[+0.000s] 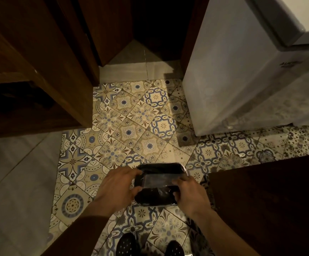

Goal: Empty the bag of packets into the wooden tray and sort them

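Note:
I hold a dark, rounded-rectangular tray with a shiny rim in front of me, above the patterned floor. A clear plastic bag lies in it; its contents are too dim to make out. My left hand grips the tray's left edge, fingers curled over the rim. Gripping the right edge is my right hand, thumb on the plastic. The tray sits level between both hands.
Patterned floor tiles stretch ahead to a doorway. A dark wooden cabinet stands left, a white appliance right. A dark wooden surface is close on my right. My dark slippers show below.

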{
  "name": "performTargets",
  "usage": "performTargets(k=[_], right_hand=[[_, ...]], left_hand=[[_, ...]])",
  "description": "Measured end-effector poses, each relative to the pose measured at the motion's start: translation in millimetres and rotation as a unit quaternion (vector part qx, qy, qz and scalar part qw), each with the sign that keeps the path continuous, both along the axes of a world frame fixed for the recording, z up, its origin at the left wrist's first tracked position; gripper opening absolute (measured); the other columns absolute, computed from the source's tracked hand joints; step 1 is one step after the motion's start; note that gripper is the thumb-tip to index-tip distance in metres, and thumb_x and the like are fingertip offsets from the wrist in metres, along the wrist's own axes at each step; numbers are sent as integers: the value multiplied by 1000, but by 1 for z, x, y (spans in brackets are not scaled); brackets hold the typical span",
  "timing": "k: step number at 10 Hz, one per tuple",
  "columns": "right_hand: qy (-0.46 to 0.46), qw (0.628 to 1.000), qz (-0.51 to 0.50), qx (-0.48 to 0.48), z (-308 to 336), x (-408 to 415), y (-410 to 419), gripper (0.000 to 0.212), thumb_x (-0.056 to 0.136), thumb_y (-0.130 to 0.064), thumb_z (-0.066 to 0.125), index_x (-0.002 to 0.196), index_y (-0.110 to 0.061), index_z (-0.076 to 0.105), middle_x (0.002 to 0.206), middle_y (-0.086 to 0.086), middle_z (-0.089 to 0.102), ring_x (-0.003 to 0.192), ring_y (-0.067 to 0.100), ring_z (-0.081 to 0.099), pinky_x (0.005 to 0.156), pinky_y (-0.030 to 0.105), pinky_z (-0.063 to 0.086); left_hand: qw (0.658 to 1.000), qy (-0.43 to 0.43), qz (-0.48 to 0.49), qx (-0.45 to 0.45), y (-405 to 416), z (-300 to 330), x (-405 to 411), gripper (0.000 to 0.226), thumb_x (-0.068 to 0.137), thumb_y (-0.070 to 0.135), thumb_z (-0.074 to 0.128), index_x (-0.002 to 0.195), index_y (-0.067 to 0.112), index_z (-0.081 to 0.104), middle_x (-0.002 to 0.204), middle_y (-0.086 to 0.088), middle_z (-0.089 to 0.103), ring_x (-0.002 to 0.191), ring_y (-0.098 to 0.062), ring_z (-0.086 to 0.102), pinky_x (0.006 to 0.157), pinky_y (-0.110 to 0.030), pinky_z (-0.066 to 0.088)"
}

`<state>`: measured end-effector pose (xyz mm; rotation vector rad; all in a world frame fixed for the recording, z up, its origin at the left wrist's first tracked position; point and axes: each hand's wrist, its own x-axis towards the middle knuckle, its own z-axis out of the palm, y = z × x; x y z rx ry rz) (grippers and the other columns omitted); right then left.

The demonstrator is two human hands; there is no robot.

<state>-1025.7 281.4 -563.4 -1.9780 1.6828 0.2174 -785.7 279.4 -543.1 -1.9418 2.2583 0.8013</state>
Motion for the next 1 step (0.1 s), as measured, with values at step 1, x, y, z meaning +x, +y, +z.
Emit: performTargets(k=[1], right_hand=[[8, 1000, -12, 15, 1, 2, 3, 42, 95, -29, 62, 136, -29, 56, 129, -3, 62, 119, 18, 54, 96, 37, 52]], left_hand=[[1000, -10, 16, 6, -6, 5, 4, 56, 93, 50, 62, 144, 33, 47, 140, 7, 57, 131, -16, 49, 114, -36, 33]])
